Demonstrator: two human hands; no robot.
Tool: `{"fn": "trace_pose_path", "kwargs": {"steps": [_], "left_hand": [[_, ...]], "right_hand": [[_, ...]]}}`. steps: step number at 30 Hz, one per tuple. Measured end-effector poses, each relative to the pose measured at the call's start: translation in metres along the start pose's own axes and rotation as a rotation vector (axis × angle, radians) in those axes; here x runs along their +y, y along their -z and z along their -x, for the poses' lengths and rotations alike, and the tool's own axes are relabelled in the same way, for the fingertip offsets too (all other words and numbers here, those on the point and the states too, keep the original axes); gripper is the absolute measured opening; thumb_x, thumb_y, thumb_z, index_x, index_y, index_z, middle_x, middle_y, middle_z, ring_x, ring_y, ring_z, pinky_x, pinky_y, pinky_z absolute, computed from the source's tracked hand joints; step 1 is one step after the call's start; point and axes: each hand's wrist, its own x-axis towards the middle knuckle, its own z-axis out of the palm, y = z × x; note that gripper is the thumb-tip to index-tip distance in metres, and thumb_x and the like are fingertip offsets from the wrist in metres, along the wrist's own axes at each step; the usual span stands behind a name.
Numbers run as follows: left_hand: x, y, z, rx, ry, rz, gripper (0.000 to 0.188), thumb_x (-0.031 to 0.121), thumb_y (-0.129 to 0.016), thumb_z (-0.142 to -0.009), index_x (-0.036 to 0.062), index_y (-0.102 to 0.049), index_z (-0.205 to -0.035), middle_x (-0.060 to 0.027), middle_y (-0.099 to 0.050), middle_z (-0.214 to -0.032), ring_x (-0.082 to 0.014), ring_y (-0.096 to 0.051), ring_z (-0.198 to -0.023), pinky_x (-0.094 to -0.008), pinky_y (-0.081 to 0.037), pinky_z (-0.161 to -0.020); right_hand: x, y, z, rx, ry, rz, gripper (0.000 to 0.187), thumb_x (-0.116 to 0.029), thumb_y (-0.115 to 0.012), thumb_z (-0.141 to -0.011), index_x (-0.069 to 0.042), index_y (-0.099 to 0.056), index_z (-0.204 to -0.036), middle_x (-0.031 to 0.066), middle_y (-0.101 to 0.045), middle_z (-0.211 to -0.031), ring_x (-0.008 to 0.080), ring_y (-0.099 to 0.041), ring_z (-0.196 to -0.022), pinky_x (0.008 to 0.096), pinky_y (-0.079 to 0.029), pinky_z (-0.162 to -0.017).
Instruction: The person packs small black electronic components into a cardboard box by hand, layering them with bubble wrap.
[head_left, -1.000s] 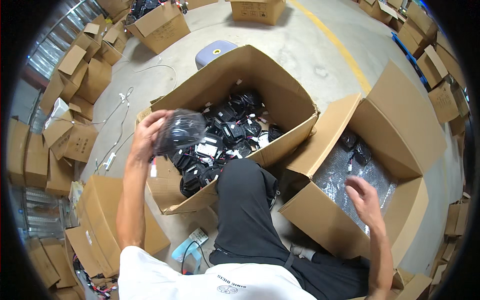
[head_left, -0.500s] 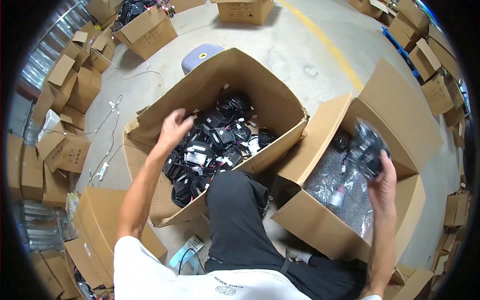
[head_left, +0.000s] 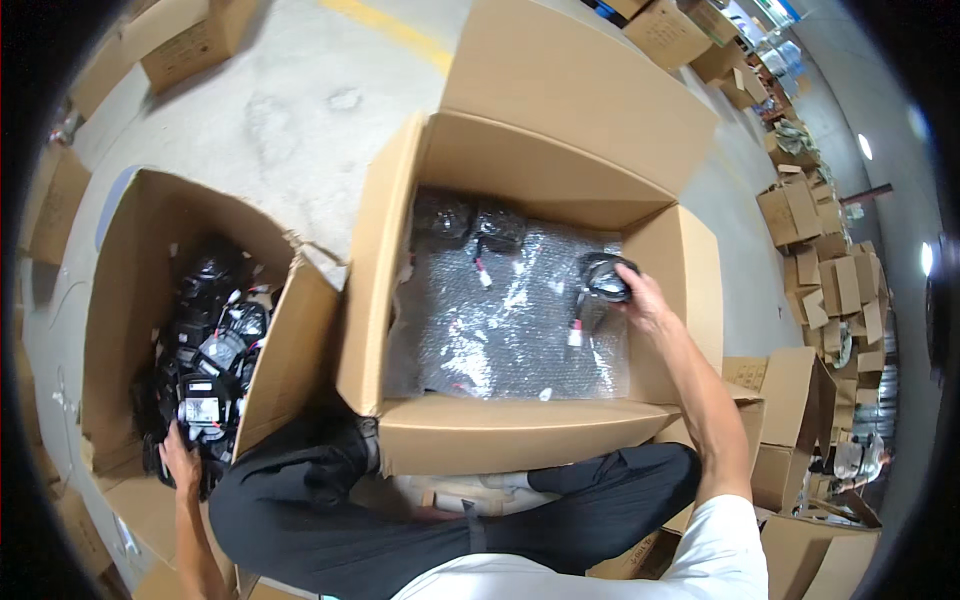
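Observation:
My right hand (head_left: 648, 302) is closed on a rounded black wired unit (head_left: 606, 279) with a short lead and white plug. It holds the unit low at the right side of an open carton (head_left: 540, 160), over a sheet of bubble wrap (head_left: 510, 330). Two other black units, one of them (head_left: 500, 228) trailing a lead with a white plug, lie side by side at the back left of this carton. My left hand (head_left: 181, 462) reaches into the left carton (head_left: 115, 330), touching a heap of similar black units (head_left: 222, 350); its fingertips are partly hidden among them.
My bent legs (head_left: 300, 510) lie in front of both cartons. One tall flap (head_left: 570, 80) of the right carton stands up at the back. More cartons (head_left: 790, 420) crowd the right side, and a person (head_left: 858, 458) is far off at the right. A yellow line (head_left: 390, 35) crosses the concrete floor.
The view has swung to the right. My right hand has lowered its black unit into the bubble-wrapped carton. My left hand now reaches lower, at the near end of the heap.

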Motion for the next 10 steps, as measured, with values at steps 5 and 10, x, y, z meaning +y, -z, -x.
{"fn": "trace_pose_path", "kwargs": {"steps": [5,10], "left_hand": [[0.002,-0.023,-0.005,-0.033,-0.081,0.041,0.029,0.006,-0.065,-0.09,0.0018,-0.06,-0.119,-0.0207,-0.064,-0.102,-0.0393,-0.061,-0.097,-0.0481,-0.048,-0.085],[-0.067,0.039,0.006,0.17,0.179,0.867,0.035,0.022,-0.061,-0.104,0.0092,-0.062,-0.137,-0.014,-0.07,-0.106,-0.0236,-0.065,-0.095,-0.0356,-0.05,-0.09]], "right_hand": [[0.017,-0.01,-0.043,-0.124,0.001,-0.185,0.036,-0.023,-0.066,-0.101,-0.003,-0.056,-0.129,0.0096,-0.068,-0.121,0.0199,-0.067,-0.109,0.0396,-0.058,-0.092],[0.019,-0.046,-0.111,-0.215,0.07,-0.152,0.039,-0.015,-0.062,-0.103,0.001,-0.048,-0.136,0.0114,-0.064,-0.13,0.0222,-0.067,-0.113,0.0406,-0.059,-0.095]]}}
